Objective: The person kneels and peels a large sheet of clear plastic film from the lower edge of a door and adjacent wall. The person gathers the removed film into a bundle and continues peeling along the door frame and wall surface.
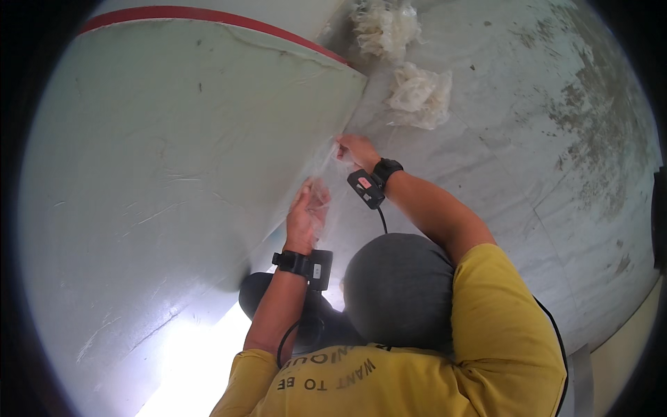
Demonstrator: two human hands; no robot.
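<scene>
My right hand [357,150] pinches clear plastic film [327,162] close to the slanting edge of a large pale panel [156,125]. The thin film stretches down from those fingers to my left hand [307,213]. My left fingers are bent, with film lying across them and the palm; the exact grip there is partly blurred by the film. Both hands are by the panel's edge, left lower and nearer my body. Whether the film is still attached to the panel cannot be made out.
Two crumpled bundles of plastic film, a farther one [385,31] and a nearer one [419,96], lie beyond my right hand. The pale floor [500,172] has brown stains at right. A red strip [208,14] borders the panel's far edge. Cabled black devices [366,188] sit on both wrists.
</scene>
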